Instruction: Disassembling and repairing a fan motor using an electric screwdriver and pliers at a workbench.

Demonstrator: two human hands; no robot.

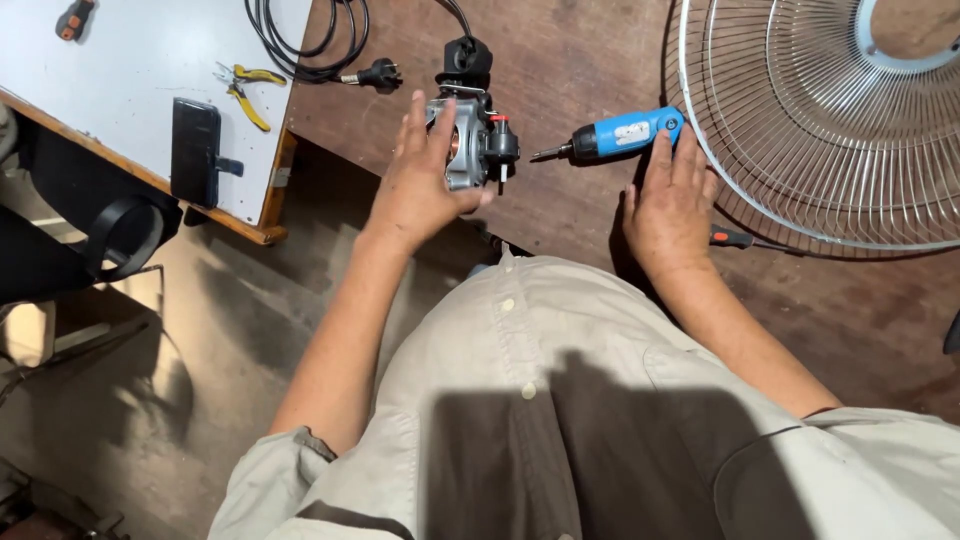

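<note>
Motor (470, 140) of fan stood on brown bench, far of torso, left of blue electric screwdriver (615, 135). Left hand (420, 185) wrapped round motor's left side, fingers curled, thumb beneath, gripping. Screwdriver lay flat, long axis left-right, bit pointing left toward motor. Right hand (668, 205) flat, fingers spread, fingertips touching screwdriver's handle end from near side, holding nothing; nearer hand to it. Wire fan guard (800, 130) just right.

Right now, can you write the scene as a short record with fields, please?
Left hand: grips a fan motor on the brown workbench
Right hand: flat on the bench, fingertips touching a blue electric screwdriver
Right side: wire fan guard
Far left: white table with yellow-handled pliers
Behind motor: black cable with plug
</note>
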